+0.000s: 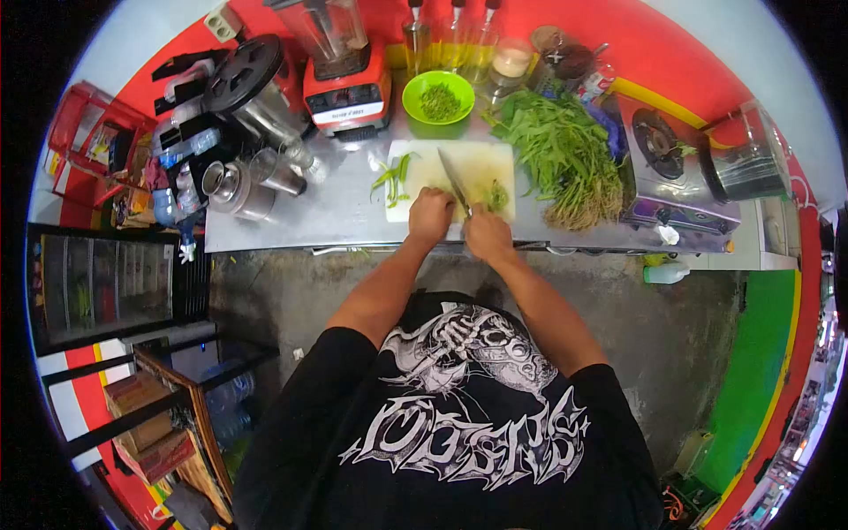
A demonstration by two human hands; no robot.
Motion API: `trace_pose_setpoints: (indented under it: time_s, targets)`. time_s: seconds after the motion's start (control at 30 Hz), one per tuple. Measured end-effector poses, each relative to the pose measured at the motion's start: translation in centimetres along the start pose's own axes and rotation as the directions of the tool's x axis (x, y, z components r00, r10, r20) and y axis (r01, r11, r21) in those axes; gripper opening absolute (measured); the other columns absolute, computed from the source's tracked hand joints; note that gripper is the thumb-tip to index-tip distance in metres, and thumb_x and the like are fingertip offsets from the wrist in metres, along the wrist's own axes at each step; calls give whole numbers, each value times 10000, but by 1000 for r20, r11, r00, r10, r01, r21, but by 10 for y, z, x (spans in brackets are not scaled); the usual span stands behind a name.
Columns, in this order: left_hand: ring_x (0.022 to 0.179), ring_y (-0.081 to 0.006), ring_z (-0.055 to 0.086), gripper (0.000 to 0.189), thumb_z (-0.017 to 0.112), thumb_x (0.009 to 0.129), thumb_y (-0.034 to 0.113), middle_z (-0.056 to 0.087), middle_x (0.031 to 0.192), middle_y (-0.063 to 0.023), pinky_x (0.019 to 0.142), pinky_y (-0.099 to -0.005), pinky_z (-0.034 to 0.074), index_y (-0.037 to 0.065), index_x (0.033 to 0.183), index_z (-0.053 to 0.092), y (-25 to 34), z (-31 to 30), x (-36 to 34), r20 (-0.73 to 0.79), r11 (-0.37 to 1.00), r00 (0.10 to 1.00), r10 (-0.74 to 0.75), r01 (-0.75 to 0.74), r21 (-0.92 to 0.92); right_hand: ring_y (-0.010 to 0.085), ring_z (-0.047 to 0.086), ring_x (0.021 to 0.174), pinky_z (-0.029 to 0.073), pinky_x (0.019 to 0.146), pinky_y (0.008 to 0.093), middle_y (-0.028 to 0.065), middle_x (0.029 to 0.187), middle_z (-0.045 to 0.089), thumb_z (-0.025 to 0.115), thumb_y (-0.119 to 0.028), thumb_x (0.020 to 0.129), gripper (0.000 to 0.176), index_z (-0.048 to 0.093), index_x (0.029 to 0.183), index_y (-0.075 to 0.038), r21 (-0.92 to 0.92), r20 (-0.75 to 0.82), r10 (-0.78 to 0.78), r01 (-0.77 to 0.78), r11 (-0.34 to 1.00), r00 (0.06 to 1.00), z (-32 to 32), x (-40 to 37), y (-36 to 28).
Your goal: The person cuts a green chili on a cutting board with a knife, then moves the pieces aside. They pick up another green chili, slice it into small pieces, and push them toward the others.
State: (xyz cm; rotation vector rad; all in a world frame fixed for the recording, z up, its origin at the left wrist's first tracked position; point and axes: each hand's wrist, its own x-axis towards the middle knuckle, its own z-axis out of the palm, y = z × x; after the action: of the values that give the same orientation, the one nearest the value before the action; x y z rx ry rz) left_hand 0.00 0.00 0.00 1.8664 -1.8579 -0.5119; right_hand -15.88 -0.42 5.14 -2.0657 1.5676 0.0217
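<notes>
My right hand (488, 233) is wrapped round the handle of a kitchen knife (454, 177), whose blade points away from me over a white cutting board (426, 152). My left hand (431, 215) is closed near the board's front edge, just left of the blade; what its fingers hold is hidden. Long green pods (393, 179), perhaps chilies or beans, lie on the board's left side. Small chopped green pieces (495, 195) are heaped right of the knife. Behind the board, a bright green bowl (412, 99) contains more chopped green pieces.
Leafy greens with roots (565, 159) are piled right of the board, beside a gas stove (638, 187). A red blender (347, 94), metal cups (234, 187) and oil bottles (454, 42) stand on the steel counter (327, 212). A shelf rack (190, 389) is at lower left.
</notes>
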Motion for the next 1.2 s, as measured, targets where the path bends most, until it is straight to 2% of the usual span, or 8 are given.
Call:
trace_pose_setpoints:
  time_s: [0.1,0.23,0.37,0.43,0.67,0.77,0.83,1.2]
  targets:
    - [1052,-343,608,181,714,802,147,698,1067,-113,865,-441,545,81,961,766,17,19,0,-113,998,993,27,-34,-57,445,702,985,542,883,533,304,1033,702,577,-204,945,312,553,1159,22,-92,18,27,-25,995,999,-5,-2,12]
    - [1006,-337,622,163,684,818,150,708,1021,-91,854,-449,550,98,945,773,4,-5,-2,-117,999,992,49,-50,-9,439,701,975,552,873,519,283,1043,706,545,-104,935,256,548,1140,48,-98,44,5,-1,995,999,8,1,-10]
    - [995,-340,652,153,691,809,166,724,1001,-111,852,-441,560,135,925,786,-3,-14,15,28,999,999,29,-30,23,442,685,1036,547,878,518,295,1078,698,529,-105,943,290,515,1183,58,-41,34,84,-82,996,996,28,8,-10]
    - [942,-333,695,161,699,797,165,744,966,-122,826,-444,571,156,932,786,-2,-19,24,188,996,978,-94,91,26,459,673,1050,539,891,525,307,1092,691,526,-121,949,313,507,1200,65,32,31,140,-141,990,990,24,10,-18]
    - [899,-342,710,135,697,811,156,745,928,-136,790,-461,572,178,916,779,2,-10,20,118,977,974,-195,204,-67,450,663,1093,521,934,508,327,1118,677,497,-124,934,348,489,1227,64,-88,159,117,-104,991,980,2,6,-27]
    - [898,-348,707,132,690,817,149,741,940,-137,787,-473,566,169,918,772,7,-5,15,67,964,968,-243,249,-96,450,664,1094,523,934,509,322,1130,676,504,-102,925,342,479,1227,57,27,108,207,-211,977,972,22,11,-24]
    - [903,-347,707,126,686,827,148,741,946,-133,789,-474,564,160,924,766,9,-6,13,51,966,967,-249,251,-62,416,692,1050,546,905,491,279,1112,702,464,-166,968,384,440,1278,59,-57,79,121,-117,992,990,20,14,-22]
    - [958,-328,683,119,750,812,150,734,974,-115,810,-457,563,129,926,777,10,-2,7,-15,928,937,-350,345,-137,433,684,1066,547,909,471,312,1112,690,620,-61,872,497,408,1293,96,-188,240,93,-47,981,966,14,18,-22]
